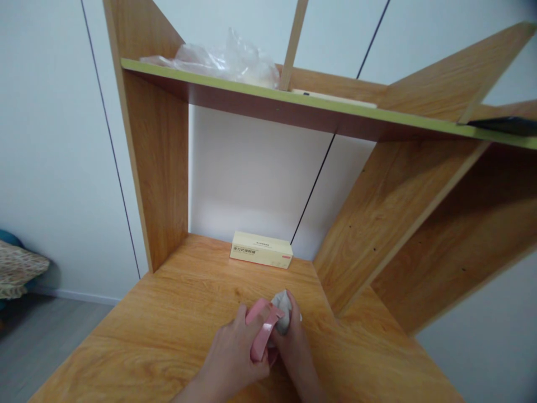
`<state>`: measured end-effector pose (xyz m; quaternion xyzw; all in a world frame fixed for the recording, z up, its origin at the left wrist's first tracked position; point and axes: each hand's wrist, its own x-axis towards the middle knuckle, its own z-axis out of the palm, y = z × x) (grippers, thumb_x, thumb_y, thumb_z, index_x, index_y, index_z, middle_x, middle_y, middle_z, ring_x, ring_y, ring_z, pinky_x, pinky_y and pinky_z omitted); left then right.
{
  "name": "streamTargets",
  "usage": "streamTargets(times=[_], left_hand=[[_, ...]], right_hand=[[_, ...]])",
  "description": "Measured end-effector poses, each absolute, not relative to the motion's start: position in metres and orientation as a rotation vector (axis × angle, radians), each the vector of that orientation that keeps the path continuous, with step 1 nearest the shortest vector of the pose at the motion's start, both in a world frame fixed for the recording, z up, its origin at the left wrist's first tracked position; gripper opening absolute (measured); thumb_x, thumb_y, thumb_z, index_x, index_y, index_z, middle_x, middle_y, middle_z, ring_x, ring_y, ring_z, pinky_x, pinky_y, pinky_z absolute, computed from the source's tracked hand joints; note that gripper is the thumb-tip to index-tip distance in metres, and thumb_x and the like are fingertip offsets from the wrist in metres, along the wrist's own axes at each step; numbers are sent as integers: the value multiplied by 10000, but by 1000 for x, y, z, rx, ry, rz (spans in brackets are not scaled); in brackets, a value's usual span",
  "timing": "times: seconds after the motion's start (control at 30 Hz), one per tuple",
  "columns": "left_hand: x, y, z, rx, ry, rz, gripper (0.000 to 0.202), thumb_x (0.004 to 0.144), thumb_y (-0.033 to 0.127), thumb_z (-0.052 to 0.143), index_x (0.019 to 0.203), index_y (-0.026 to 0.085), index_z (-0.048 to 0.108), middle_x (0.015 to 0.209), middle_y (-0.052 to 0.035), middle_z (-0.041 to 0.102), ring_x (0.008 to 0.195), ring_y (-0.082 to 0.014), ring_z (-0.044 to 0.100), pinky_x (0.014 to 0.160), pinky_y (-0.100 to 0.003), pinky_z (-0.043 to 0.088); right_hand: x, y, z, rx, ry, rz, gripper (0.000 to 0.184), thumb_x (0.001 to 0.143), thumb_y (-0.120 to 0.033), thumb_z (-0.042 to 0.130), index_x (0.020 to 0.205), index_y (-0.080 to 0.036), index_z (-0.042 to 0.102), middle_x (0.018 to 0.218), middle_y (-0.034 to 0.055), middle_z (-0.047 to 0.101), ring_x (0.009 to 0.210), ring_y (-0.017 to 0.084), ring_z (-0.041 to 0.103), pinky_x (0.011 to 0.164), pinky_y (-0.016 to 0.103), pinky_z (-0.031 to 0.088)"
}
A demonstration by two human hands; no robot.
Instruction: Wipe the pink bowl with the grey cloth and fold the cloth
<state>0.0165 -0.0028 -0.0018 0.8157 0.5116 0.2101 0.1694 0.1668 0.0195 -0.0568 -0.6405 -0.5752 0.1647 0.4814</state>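
Note:
Low over the wooden desk [168, 330], both of my hands are close together. My left hand [237, 344] is closed around a glossy pink band-like thing [264, 336], which curves between thumb and fingers; its exact kind I cannot make out. My right hand [296, 344] is closed on a crumpled pale grey cloth-like piece [282, 307], pressed up against the pink band. Fingers hide much of both things. Behind the hands, against the back of the desk, lies a long cream-coloured carton [260, 252] with dark print and a small red mark.
A wooden side panel [157, 173] rises at the left and a slanting divider [390, 207] at the right. Overhead runs a shelf with a green edge [335, 103], bearing a crumpled clear plastic bag [229, 61] and a dark flat object [507, 125]. Patterned fabric [19, 266] shows far left.

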Motion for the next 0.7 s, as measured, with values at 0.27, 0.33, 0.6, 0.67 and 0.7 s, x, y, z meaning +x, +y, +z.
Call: streamTargets(times=[0.27,0.33,0.6,0.67,0.7], left_hand=[[10,-2,10,2349,1383,635,532,727,367,533,1230,423,367,1142,-15,485,843,-229,582,702,-344,470],[10,-3,10,2365,1381,614,527,734,376,526,1234,415,368,1132,-21,491,842,-231,584,699,-345,471],[8,-4,7,2388,1350,543,646,688,374,581,1278,416,320,1114,-40,482,847,-231,583,705,-332,464],[9,-5,7,2397,1325,551,643,691,370,576,1281,408,323,1070,-43,499,823,-227,587,692,-322,463],[9,-5,7,2402,1309,561,631,697,369,569,1279,405,329,1048,-43,506,812,-226,588,682,-318,463]], right_hand=[[175,11,-52,-1785,-1599,205,514,777,-411,454,1256,-229,416,1006,82,659,752,250,658,592,337,512],[177,9,-54,-1701,-1651,67,479,777,-399,450,1226,-232,445,1105,83,616,863,249,638,675,353,515],[174,5,-47,-1563,-1636,44,598,732,-344,497,1288,-180,351,1240,119,512,1060,240,539,844,371,461],[172,6,-42,-1574,-1609,155,624,726,-343,500,1305,-190,322,1243,109,510,1060,241,538,824,358,467],[171,6,-40,-1582,-1596,217,627,727,-339,497,1310,-196,315,1229,102,524,1039,240,553,796,346,477]])
